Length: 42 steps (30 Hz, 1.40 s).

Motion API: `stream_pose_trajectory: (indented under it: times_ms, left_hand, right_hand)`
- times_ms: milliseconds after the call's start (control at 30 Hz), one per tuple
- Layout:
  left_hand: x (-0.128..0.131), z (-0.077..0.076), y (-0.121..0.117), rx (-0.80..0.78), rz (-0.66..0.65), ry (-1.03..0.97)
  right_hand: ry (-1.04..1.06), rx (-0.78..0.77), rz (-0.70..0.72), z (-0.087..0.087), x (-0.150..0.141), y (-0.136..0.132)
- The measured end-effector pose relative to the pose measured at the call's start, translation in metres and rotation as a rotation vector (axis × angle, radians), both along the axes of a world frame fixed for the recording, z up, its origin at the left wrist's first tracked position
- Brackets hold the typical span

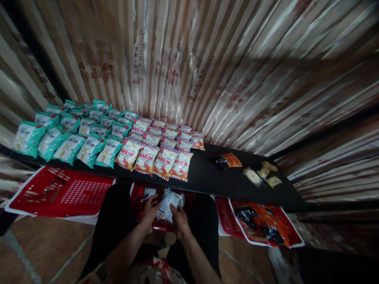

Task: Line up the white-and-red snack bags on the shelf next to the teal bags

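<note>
My right hand (180, 221) grips a snack bag (169, 202) by its right side, thumb on top. Its pale, printed face is up, and a striped edge shows at the lower left. My left hand (150, 210) is at the bag's left edge, with thumb and fingers apart. Whether it touches the bag is hard to tell. Both hands are between my knees, over a red basket (134, 193) partly under the black table (207, 185). Another bag (149, 193) lies in the basket beyond my left hand.
Teal snack bags (69, 148) stand in rows at the table's left, beside rows of orange-and-white bags (145, 157). Farther right lie an orange packet (232, 159) and small clear-wrapped pieces (252, 176). Red baskets flank my legs, one upturned or tilted (85, 193), one holding orange-black packets (266, 225).
</note>
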<state>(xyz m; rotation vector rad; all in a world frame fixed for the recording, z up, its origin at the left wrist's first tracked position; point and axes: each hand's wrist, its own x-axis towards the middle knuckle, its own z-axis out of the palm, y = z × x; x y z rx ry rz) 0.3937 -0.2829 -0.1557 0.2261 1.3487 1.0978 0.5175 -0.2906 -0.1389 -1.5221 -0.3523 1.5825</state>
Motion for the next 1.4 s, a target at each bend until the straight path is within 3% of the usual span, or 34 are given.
stream_pose_trajectory:
  times_ms: [200,367,567,833,1000,1400]
  left_hand:
    - [0.000,0.000,-0.008,0.009,0.009,-0.055]
    - [-0.005,0.011,-0.013,0.029,0.018,-0.095]
    - [-0.013,0.024,-0.020,0.073,-0.097,-0.175]
    - [-0.011,0.015,-0.021,0.039,-0.182,-0.151]
    - [-0.004,0.029,-0.020,0.018,-0.235,-0.084]
    - [-0.001,0.052,-0.027,0.068,-0.201,-0.107]
  right_hand:
    - [0.055,-0.017,-0.008,0.001,0.005,-0.006]
    - [0.088,-0.007,0.014,-0.001,0.010,-0.009]
    - [0.112,0.040,0.026,0.002,0.018,-0.014]
    - [0.068,0.061,0.079,0.003,0.024,-0.018]
    - [-0.062,0.111,0.156,0.004,0.026,-0.020]
    - [-0.285,0.223,0.267,0.035,0.033,-0.035]
